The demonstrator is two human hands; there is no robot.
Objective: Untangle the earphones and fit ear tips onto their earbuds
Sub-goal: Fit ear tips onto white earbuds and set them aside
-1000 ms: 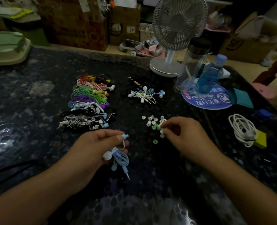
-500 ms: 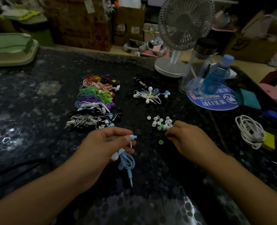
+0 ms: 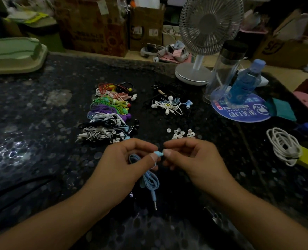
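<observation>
Head view: both hands meet over the dark counter [image 3: 41, 123], working one blue earbud.
Left hand [image 3: 124, 163] pinches the light-blue earbud [image 3: 157, 153] between thumb and forefinger; its blue cable [image 3: 149, 181] hangs in loops below, plug down. Right hand [image 3: 194, 159] has fingers curled, fingertips pressed at the earbud's end; whatever it pinches there is hidden, can't confirm an ear tip. Loose white ear tips [image 3: 181, 133] lie just beyond the hands. Coiled earphone bundles [image 3: 108, 116] far-left, tangled earphones [image 3: 169, 105] behind. Fan [image 3: 203, 42], clear jar [image 3: 225, 69], blue bottle [image 3: 243, 83], white cable coil [image 3: 283, 147] to the right. Background boxes dim. Bare counter on the left.
</observation>
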